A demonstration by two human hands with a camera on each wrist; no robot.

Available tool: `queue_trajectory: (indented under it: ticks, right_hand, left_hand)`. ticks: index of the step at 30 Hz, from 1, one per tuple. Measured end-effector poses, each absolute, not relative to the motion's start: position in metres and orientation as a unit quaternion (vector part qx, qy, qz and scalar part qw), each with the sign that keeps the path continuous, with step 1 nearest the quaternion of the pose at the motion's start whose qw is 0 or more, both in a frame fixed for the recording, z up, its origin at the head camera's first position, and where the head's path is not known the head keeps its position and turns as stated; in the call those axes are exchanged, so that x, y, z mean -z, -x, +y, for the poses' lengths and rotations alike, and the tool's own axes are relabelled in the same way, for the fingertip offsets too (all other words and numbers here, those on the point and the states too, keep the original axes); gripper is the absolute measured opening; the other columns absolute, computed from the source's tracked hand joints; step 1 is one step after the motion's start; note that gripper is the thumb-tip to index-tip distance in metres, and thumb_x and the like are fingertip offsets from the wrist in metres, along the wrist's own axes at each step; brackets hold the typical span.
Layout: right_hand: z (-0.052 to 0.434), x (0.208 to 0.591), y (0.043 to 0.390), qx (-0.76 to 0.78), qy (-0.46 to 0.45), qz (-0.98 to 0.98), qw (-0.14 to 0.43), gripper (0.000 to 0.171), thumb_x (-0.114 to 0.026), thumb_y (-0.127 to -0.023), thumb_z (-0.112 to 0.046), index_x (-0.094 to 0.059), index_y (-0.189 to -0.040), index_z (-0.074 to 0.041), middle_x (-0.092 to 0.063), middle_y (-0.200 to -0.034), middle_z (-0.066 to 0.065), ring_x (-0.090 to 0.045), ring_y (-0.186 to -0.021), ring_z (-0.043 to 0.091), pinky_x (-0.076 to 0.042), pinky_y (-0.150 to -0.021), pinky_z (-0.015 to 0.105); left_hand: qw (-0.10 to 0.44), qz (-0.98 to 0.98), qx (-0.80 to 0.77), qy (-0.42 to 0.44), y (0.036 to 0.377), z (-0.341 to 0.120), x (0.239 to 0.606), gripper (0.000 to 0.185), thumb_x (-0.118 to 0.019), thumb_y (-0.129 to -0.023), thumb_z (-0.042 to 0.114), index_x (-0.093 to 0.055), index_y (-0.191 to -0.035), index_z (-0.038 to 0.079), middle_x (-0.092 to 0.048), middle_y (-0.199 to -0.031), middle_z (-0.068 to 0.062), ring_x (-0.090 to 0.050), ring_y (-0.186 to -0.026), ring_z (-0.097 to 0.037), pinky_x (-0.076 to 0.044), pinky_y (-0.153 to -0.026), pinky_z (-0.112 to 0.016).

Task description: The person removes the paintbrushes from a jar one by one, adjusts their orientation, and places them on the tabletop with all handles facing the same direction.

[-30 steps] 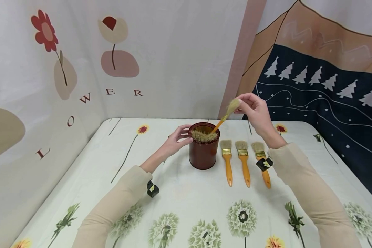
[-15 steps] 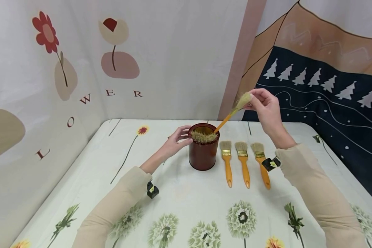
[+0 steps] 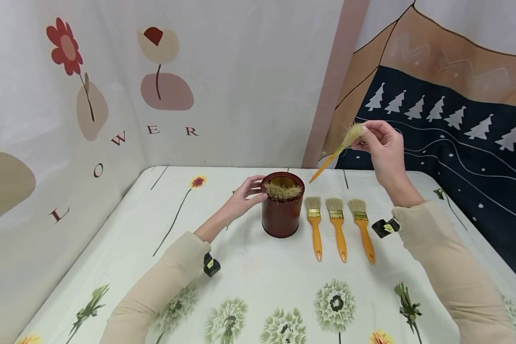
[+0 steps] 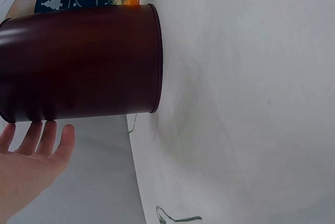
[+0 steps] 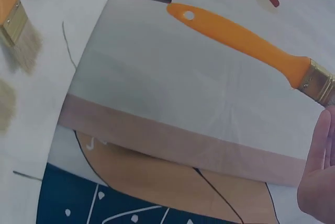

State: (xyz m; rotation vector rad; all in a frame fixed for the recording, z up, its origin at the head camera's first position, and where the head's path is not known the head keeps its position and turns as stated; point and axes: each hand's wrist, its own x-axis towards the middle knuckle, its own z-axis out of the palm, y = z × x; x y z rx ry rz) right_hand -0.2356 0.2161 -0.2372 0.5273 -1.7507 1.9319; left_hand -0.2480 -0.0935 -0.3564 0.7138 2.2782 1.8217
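My left hand (image 3: 242, 197) touches the side of a dark red-brown can (image 3: 281, 217) near its rim; in the left wrist view its fingers (image 4: 64, 145) reach the wall with their tips. The can stands upright, and straw-coloured fibres (image 3: 282, 191) line the near side of its mouth. Up to the right, my right hand (image 3: 384, 145) pinches a paintbrush (image 3: 324, 168) by its shaggy, pale bristles. Its orange handle slants down toward the can, with the tip outside the rim. The right wrist view shows the handle (image 5: 235, 35) and the brass-coloured ferrule (image 5: 316, 81); the bristles run out of frame.
Three flat paintbrushes lie beside the can with bristles facing away: one nearest (image 3: 315, 229), one in the middle (image 3: 338, 230), one on the right (image 3: 363, 231). A flower-print cloth (image 3: 249, 282) covers the table, and printed fabric (image 3: 249, 86) hangs behind.
My right hand has moved up and to the right with the paintbrush, and its handle has come out of the can's mouth. The left hand and the can have stayed in place.
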Motion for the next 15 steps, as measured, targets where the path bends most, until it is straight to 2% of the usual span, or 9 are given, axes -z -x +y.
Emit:
queue_trajectory:
  ticks: [7,15]
  right_hand:
    - [0.227,0.243,0.236,-0.665,-0.146,-0.687,0.255,0.009,-0.057,-0.086,-0.011,-0.06,-0.092,-0.004,-0.061,-0.084,0.006,-0.057,-0.071,0.016,-0.049,-0.065,0.017]
    - [0.236,0.254,0.238,-0.578,-0.089,-0.772,0.248,0.017,-0.051,-0.09,-0.018,-0.057,-0.099,-0.005,-0.057,-0.095,0.004,-0.055,-0.084,0.014,-0.047,-0.069,0.016]
  left_hand:
    - [0.07,0.757,-0.604,-0.238,0.249,-0.094,0.357,0.051,-0.057,-0.087,0.018,-0.033,-0.132,0.013,-0.039,-0.129,-0.012,-0.039,-0.116,-0.023,-0.039,-0.09,-0.033]
    - [0.075,0.759,-0.602,-0.237,0.25,-0.093,0.357,0.053,-0.056,-0.088,0.018,-0.031,-0.134,0.012,-0.037,-0.13,-0.013,-0.038,-0.117,-0.024,-0.037,-0.092,-0.036]
